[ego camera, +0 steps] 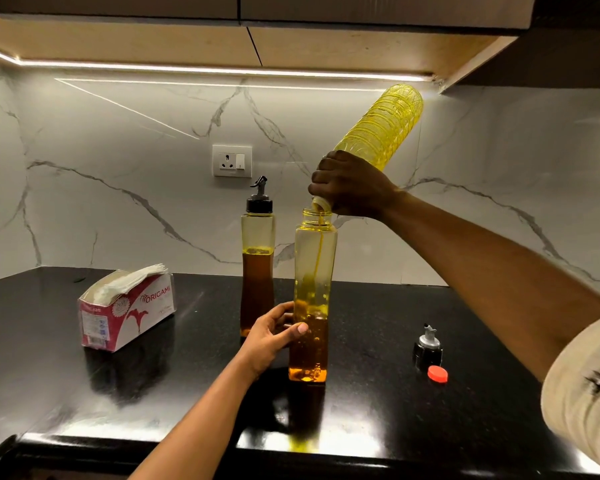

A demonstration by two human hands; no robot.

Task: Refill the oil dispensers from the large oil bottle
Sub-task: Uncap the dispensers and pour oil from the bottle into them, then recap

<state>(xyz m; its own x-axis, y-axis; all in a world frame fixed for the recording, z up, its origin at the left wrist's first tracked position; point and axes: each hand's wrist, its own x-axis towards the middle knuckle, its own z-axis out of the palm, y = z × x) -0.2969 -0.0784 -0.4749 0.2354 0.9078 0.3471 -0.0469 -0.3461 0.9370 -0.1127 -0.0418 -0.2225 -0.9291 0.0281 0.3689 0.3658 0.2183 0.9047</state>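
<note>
Now the pour is on — right hand [352, 188] grips the tipped large oil bottle [381, 129] by its neck, oil streaming into the open dispenser [310, 271] that the left hand [274, 336] wraps low down. Under half full, I'd judge — the capped second dispenser [257, 258], just behind the left hand, looks untouched.

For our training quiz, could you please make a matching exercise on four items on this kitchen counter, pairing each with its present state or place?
Things:
1. large yellow plastic oil bottle
2. clear square dispenser in front
3. clear dispenser at the back
4. small red round cap

States:
A. lies on the black counter beside the loose black pourer
B. tilted neck down, gripped by the right hand
C. stands closed, pourer cap on
D. uncapped, taking oil, held by the left hand

Pairs: 1-B, 2-D, 3-C, 4-A
</note>
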